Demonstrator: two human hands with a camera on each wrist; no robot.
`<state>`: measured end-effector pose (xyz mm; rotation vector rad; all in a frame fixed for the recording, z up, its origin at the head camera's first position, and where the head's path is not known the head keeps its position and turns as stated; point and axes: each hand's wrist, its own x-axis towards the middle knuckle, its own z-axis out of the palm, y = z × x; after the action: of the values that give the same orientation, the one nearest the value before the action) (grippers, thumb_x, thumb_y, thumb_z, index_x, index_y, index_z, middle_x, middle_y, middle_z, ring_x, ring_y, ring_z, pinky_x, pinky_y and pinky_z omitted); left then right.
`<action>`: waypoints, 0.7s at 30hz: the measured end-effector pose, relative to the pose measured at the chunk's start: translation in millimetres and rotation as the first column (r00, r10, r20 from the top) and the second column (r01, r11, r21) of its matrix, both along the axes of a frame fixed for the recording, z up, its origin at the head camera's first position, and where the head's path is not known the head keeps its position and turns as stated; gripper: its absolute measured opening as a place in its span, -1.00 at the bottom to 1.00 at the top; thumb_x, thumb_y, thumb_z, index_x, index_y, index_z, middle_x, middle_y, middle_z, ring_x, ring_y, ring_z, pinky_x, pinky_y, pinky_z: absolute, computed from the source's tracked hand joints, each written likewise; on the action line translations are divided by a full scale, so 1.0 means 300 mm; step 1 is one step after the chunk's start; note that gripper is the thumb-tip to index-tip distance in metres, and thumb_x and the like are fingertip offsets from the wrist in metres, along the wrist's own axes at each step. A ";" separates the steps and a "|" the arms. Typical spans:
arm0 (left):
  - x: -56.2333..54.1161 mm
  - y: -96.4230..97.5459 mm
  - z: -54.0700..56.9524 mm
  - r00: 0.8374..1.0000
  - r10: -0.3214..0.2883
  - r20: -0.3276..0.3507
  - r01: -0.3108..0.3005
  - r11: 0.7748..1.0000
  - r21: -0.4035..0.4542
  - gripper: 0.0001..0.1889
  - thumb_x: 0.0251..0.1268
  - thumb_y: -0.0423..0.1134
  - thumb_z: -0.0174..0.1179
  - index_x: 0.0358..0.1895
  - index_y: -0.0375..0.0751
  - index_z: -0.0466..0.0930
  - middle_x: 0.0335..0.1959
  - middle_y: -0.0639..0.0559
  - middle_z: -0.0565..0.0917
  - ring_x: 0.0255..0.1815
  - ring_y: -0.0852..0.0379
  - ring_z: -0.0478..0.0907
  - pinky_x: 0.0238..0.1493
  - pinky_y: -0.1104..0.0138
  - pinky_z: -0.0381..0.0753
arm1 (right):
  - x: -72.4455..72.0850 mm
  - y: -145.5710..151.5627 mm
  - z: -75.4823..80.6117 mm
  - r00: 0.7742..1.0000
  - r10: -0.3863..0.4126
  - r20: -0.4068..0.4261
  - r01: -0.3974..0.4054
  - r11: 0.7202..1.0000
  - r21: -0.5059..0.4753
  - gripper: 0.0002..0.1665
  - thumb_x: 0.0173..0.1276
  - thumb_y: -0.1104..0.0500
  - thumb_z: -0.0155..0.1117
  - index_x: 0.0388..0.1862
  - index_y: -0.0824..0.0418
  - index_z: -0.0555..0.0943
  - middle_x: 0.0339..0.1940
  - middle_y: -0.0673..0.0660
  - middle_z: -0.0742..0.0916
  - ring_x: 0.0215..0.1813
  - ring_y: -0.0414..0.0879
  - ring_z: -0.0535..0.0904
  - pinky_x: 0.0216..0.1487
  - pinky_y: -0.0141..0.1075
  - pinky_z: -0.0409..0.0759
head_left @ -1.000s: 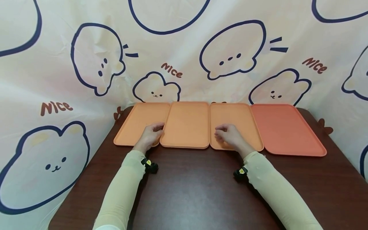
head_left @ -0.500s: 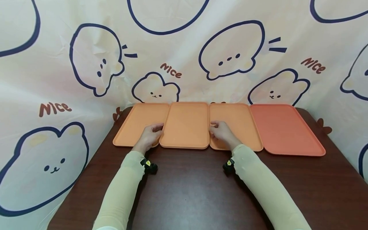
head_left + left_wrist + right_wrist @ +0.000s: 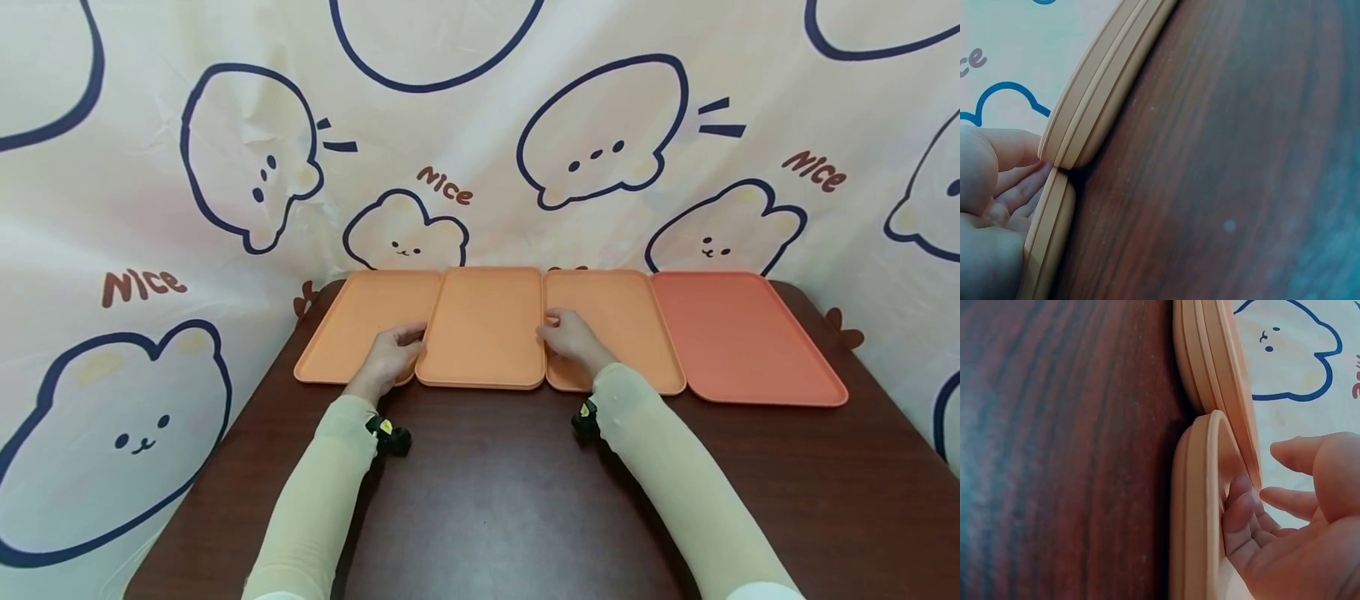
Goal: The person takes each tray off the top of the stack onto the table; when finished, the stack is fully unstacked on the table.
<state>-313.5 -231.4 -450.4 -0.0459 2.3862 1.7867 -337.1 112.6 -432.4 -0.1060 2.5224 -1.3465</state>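
Observation:
Four orange-toned trays, several in one row, stand on the table; the second from the left is a pair of stacked orange trays (image 3: 483,329), whose doubled edge shows in both wrist views. My left hand (image 3: 387,358) lies over the leftmost orange tray (image 3: 375,304). Its thumb and fingers pinch the left rim of the stack. Over the third orange tray (image 3: 607,304), my right hand (image 3: 576,337) reaches the stack's right rim. In the right wrist view, the thumb stands off the rim while a fingertip (image 3: 1266,494) touches it or nearly so.
A red tray (image 3: 750,337) ends the row on the right. Dark brown table (image 3: 480,492) extends in front of the trays. Close behind the row hangs a cream cloth (image 3: 495,125) with cartoon bears. Each wrist carries a small black camera (image 3: 585,419).
My right hand has moved left across the third tray to the stack's right rim. The left hand has stayed at the left rim, and the trays have not moved.

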 end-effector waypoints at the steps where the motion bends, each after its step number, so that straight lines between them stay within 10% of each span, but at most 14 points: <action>1: -0.001 -0.001 -0.001 1.000 -0.001 0.001 0.001 1.000 0.001 -0.44 0.70 -0.37 0.06 0.66 -0.25 0.33 0.68 -0.23 0.35 0.73 -0.14 0.23 0.70 -0.01 0.30 | -0.004 -0.001 0.002 1.000 0.003 -0.005 -0.003 1.000 0.010 -0.23 0.75 0.04 0.06 0.78 0.23 0.15 0.59 0.34 0.54 -0.06 -0.01 0.62 -0.22 -0.27 0.59; 11: -0.003 -0.005 0.002 1.000 0.007 0.006 -0.007 1.000 0.005 -0.44 0.70 -0.36 0.06 0.66 -0.24 0.33 0.69 -0.22 0.35 0.74 -0.12 0.23 0.70 0.00 0.30 | -0.045 -0.029 -0.002 1.000 -0.009 -0.029 0.009 1.000 0.017 -0.21 0.73 0.03 0.08 0.77 0.27 0.15 0.74 0.34 0.33 0.63 0.19 0.39 0.55 0.10 0.48; 16: -0.004 -0.003 -0.002 1.000 0.005 0.001 -0.005 1.000 -0.005 -0.45 0.70 -0.37 0.07 0.65 -0.24 0.35 0.68 -0.21 0.36 0.74 -0.11 0.23 0.70 0.01 0.30 | -0.055 -0.049 -0.002 0.997 -0.055 -0.050 0.059 0.996 0.066 -0.66 0.70 0.09 0.11 0.18 0.33 0.57 -0.05 0.31 0.67 -0.21 0.02 0.49 -0.14 -0.13 0.49; 21: -0.003 -0.006 -0.005 1.000 0.000 -0.006 0.000 1.000 0.000 -0.45 0.70 -0.37 0.07 0.65 -0.24 0.35 0.67 -0.21 0.38 0.73 -0.12 0.25 0.69 0.01 0.32 | -0.067 -0.068 -0.003 0.989 -0.130 -0.064 0.136 0.985 0.109 -0.55 0.66 0.22 0.07 -0.48 0.08 0.19 -0.60 0.01 0.22 -0.55 -0.09 0.10 -0.47 -0.22 0.16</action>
<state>-314.6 -233.2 -451.8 -0.0402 2.3905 1.7886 -357.1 92.1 -433.2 0.0493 2.6893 -1.2613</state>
